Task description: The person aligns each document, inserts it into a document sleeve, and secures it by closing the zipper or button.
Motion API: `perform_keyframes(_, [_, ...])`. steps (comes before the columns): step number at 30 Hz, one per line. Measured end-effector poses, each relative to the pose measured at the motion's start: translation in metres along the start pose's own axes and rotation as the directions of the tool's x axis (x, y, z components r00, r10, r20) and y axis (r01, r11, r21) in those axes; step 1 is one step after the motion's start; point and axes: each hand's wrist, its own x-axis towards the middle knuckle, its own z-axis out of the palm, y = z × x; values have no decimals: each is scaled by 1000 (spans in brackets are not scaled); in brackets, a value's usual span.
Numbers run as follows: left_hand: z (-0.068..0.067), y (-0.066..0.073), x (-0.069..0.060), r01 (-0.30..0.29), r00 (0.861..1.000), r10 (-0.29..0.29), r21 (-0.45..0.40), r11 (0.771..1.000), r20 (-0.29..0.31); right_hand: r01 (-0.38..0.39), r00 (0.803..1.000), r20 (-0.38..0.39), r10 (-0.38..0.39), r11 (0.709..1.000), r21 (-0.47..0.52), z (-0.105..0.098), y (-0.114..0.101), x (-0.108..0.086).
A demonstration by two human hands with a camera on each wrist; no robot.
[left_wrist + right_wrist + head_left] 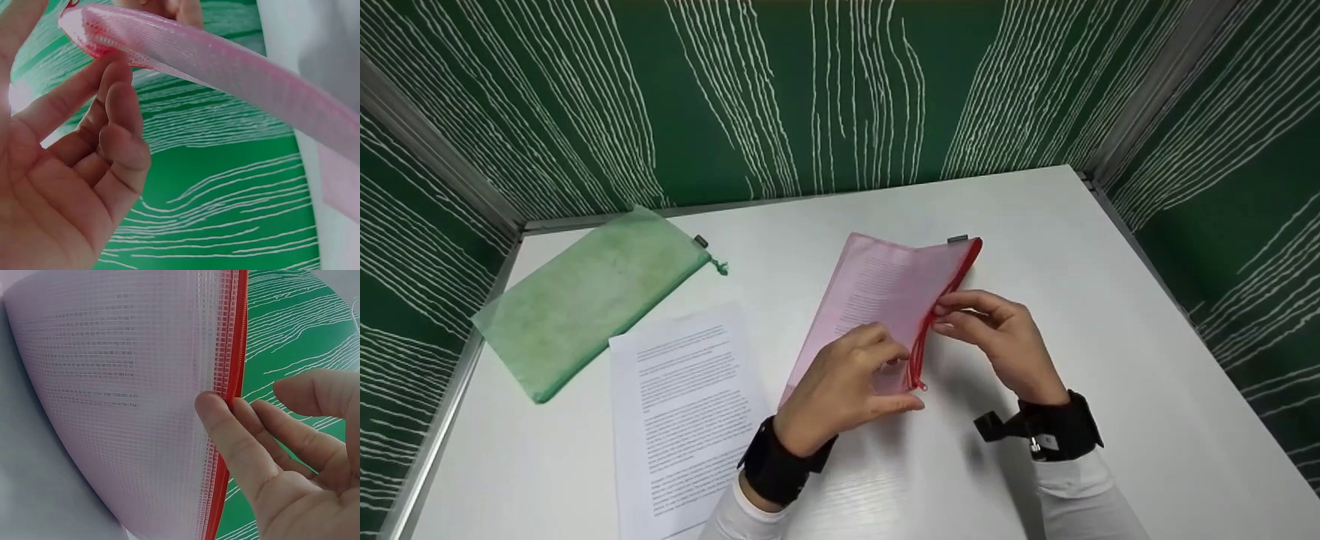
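A pink mesh zipper pouch [877, 277] with a red zip stands tilted over the table, and a sheet with printed text shows through its mesh. My right hand [1009, 337] holds the zip edge around its middle; in the right wrist view its index finger [242, 444] lies on the near face, other fingers are behind the edge, and the thumb is apart. My left hand [847, 382] is at the near end by the zip pull [919, 385]. In the left wrist view its bent fingers [121, 112] touch the red edge, thumb held away.
A green mesh zipper pouch [592, 292] lies at the left of the white table [1110, 322]. Printed paper [682, 420] lies between it and my left arm, near the green pouch's edge. Green panels with white lines [870, 97] stand around the table.
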Motion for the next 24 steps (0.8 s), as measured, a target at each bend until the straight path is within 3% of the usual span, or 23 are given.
perform_keyframes(4, [3, 2, 2, -56, 996, 62, 91, 994, -59, 25, 1000, -3, -25, 1000, -16, 3, -2, -2])
perform_keyframes(8, [5, 1, 4, -78, 985, 91, 96, 992, -144, 103, 995, 25, -101, 990, -96, 10, -13, -7])
perform_keyframes(11, [6, -1, 5, -86, 973, 104, 90, 992, -207, 192, 981, 44, -187, 965, -178, 21, -29, -15])
perform_keyframes(15, [6, -2, 6, -106, 956, 124, 82, 991, -267, 326, 944, 70, -322, 881, -343, 37, -48, -24])
perform_keyframes(18, [5, -2, 6, -109, 948, 128, 82, 991, -291, 400, 910, 103, -401, 788, -468, 46, -54, -29])
perform_keyframes(21, [4, -1, 6, -100, 947, 122, 90, 991, -296, 448, 882, 139, -451, 705, -551, 52, -52, -32])
perform_keyframes(24, [4, 1, 7, -108, 948, 136, 112, 988, -288, 459, 866, 150, -477, 640, -616, 57, -49, -35])
